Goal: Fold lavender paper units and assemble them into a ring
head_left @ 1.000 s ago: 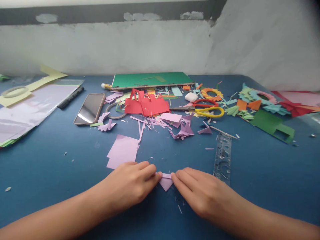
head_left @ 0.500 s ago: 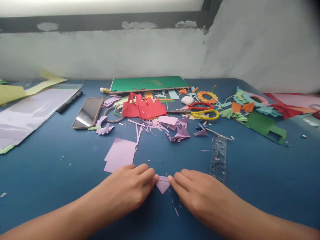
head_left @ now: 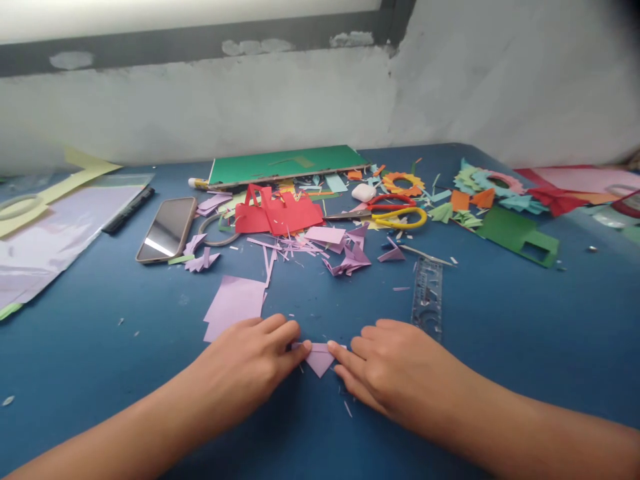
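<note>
Lilac folded paper point(head_left: 320, 361) is lying between the left hand point(head_left: 255, 357), clamping one end, and the right hand point(head_left: 395, 363), pressing with grip apart, while lilac squares point(head_left: 235, 300) and a clear ruler point(head_left: 427, 293) are crowding behind

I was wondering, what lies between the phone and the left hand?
In the head view, flat purple sheets lie between the phone and the left hand, with folded purple pieces nearer the phone.
</note>
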The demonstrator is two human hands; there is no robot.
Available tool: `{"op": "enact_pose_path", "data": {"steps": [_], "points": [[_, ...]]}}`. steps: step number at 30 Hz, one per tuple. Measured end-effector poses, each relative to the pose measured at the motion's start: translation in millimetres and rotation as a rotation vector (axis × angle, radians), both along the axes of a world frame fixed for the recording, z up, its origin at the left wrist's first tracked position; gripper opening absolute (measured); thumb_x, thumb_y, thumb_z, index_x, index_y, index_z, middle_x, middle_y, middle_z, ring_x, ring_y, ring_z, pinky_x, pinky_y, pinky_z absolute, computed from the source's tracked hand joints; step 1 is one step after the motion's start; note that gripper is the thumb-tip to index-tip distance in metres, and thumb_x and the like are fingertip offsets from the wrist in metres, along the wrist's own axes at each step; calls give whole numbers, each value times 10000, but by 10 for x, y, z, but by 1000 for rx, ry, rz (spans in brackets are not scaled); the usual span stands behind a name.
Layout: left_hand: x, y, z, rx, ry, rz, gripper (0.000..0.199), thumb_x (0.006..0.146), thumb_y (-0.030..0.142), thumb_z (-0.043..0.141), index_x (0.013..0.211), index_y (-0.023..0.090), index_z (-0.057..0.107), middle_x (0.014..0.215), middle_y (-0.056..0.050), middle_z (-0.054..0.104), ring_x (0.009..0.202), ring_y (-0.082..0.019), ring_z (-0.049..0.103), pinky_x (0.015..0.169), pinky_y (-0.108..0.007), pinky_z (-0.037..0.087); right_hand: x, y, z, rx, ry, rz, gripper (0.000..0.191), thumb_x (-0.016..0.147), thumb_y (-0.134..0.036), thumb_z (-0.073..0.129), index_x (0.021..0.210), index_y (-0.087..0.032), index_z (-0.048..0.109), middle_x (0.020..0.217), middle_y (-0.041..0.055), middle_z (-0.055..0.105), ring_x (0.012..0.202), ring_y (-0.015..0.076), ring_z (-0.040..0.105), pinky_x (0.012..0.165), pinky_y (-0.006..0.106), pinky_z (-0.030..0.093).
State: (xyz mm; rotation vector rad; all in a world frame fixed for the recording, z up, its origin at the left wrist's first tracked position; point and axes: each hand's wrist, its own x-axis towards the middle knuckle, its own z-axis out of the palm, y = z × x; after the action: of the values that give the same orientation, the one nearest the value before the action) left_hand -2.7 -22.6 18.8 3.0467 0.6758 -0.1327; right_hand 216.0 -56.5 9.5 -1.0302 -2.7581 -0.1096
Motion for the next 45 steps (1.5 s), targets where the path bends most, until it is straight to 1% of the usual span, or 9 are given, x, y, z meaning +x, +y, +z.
{"op": "enact_pose_path", "data": {"steps": [5,10,16,22,27,32,36,39,45], "points": [[-42,48,38,-56,-46,78,264,827,67,437,944,205,629,825,-36,590,704,-180,526,595,-298,422,52,44,70,-112,-65,-86,61,750,-231,646,764,-199,696,477,-9,603,435,151,528,454,296,233],[11,39,18,-259,-224,276,214,816,152,467,888,217,658,836,-27,610,727,-158,569,623,-263,440,30,149,-5,-197,51,-78,212,827,-250,574,632,-173,612,639,12,608,584,151,544,528,274,324],[102,70,-30,-431,-259,399,161,853,202,492,856,218,653,848,-2,630,772,-138,593,668,-231,433,-37,183,-90,-466,289,-134,63,843,-167,550,880,-162,600,831,18,605,766,148,550,684,261,408],[226,132,92,-591,-111,583,93,779,204,552,801,225,640,734,19,632,677,-154,572,590,-238,382,-79,176,-82,-624,355,-214,133,804,-139,566,934,-149,593,807,17,583,685,131,533,625,244,389],[248,89,57,-600,-218,592,64,778,249,585,773,188,604,760,9,604,707,-155,546,612,-240,379,-93,162,-100,-592,375,-190,49,793,-113,539,788,-154,567,758,18,560,701,142,503,635,252,368],[221,95,72,-754,-391,475,126,831,186,532,810,183,657,811,-2,600,721,-117,546,624,-204,384,-55,192,-23,-639,488,-168,90,828,-82,481,804,-152,532,794,21,561,731,132,500,670,250,371],[172,127,133,-864,-570,424,120,832,227,574,800,192,684,765,7,600,646,-89,523,568,-187,367,4,235,91,-757,647,-116,91,839,-91,495,805,-163,538,783,-6,561,709,103,496,660,220,378],[164,111,146,-940,-694,369,64,790,226,637,780,182,682,743,6,622,673,-101,554,612,-193,402,12,231,137,-889,776,-62,78,819,-111,553,774,-174,564,778,-23,568,721,89,514,673,201,397],[231,3,95,-1036,-849,279,53,733,139,685,682,141,671,750,-14,643,711,-109,604,669,-193,458,-48,154,99,-1082,950,-137,148,693,-93,673,736,-176,559,715,-47,578,659,80,544,610,181,428]]}}
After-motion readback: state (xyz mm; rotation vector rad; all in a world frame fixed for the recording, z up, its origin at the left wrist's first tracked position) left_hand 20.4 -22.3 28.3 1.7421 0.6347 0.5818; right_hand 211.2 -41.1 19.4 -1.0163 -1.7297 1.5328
